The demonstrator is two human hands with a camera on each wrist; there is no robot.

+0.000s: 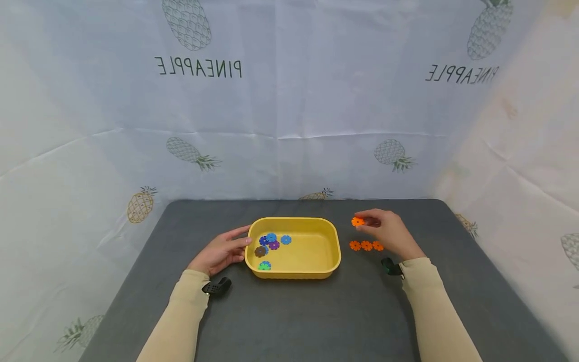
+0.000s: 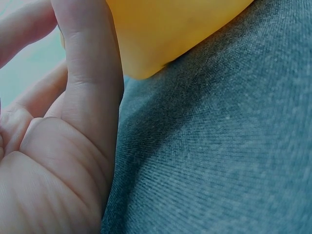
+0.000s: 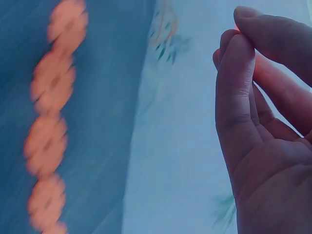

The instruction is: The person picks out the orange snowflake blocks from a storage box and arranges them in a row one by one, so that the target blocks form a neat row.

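My left hand [image 1: 222, 251] holds the left side of a yellow plastic tray [image 1: 312, 274], its thumb at the rim and its other fingers along the outer wall. In the left wrist view, the thumb [image 2: 92, 63] overlaps the tray's yellow wall [image 2: 156, 34]. Right of the tray, my right hand [image 1: 390, 232] pinches an orange flower-shaped disc [image 1: 358, 221] between thumb and fingertips, raised over the table. Near that hand lies a row of orange discs [image 1: 366, 246], partly covered by it in the head view; the right wrist view shows several joined end to end [image 3: 46, 145].
Inside the tray's left half lie several loose discs: blue [image 1: 286, 240], purple [image 1: 274, 245], brown [image 1: 260, 251] and green [image 1: 264, 267]. The dark grey table [image 1: 298, 322] ends at a white pineapple-print cloth [image 1: 294, 166] behind and at both sides.
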